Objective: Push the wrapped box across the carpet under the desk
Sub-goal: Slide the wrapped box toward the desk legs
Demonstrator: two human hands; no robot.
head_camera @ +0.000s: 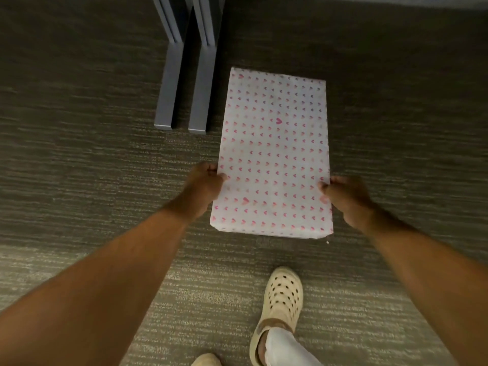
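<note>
The wrapped box [273, 154], in white paper printed with pink hearts, lies on the carpet [79, 154] beside grey desk legs [184, 88]. The left hand [204, 186] and right hand [346, 199] grip its long sides. No writing is readable.

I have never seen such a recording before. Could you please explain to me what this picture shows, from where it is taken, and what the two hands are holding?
There is no machine here. A person wears a camera on the head, and it looks forward and down, so you see the person's own arms from above.

On the grey carpet lies a long wrapped box, in white paper with small pink hearts. The left hand grips its left edge and the right hand grips its right edge, both near the end closest to the person.

Left of the box stand two grey desk legs with flat feet on the carpet. The far end of the box already lies beside them.

At the bottom you see a cream clog on the person's foot, and the tip of a second one.
</note>
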